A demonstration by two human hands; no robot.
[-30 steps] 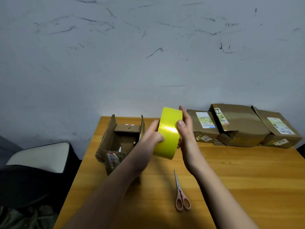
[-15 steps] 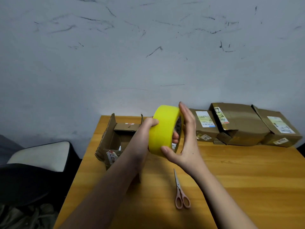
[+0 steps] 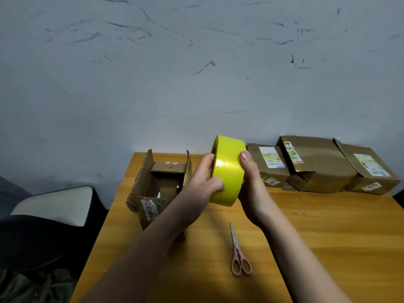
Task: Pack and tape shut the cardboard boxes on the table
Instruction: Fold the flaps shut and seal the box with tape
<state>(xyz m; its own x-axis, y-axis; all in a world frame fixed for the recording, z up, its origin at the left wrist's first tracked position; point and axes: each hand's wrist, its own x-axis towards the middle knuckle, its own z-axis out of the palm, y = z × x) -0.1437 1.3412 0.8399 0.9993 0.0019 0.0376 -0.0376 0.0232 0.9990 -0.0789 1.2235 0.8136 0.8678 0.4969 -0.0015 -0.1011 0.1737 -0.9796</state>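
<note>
A wide roll of yellow tape (image 3: 227, 169) is held up above the wooden table (image 3: 328, 232), between both hands. My left hand (image 3: 202, 180) grips its left rim with the thumb on the band. My right hand (image 3: 251, 184) cups its right side, one finger lying over the outer band. An open cardboard box (image 3: 161, 182) with raised flaps stands at the table's left, partly behind my left forearm. Three taped boxes with labels lie in a row at the back right: one (image 3: 267, 165), a second (image 3: 314, 162) and a third (image 3: 369, 169).
Pink-handled scissors (image 3: 238, 252) lie shut on the table below the roll, blades pointing away from me. A dark chair with a pale seat (image 3: 54, 206) stands left of the table. A scuffed grey wall (image 3: 196, 73) rises right behind the table.
The roll has turned in my hands: half a second ago its open core faced right, now its yellow band faces me. My right hand has shifted from the core side to the outer band.
</note>
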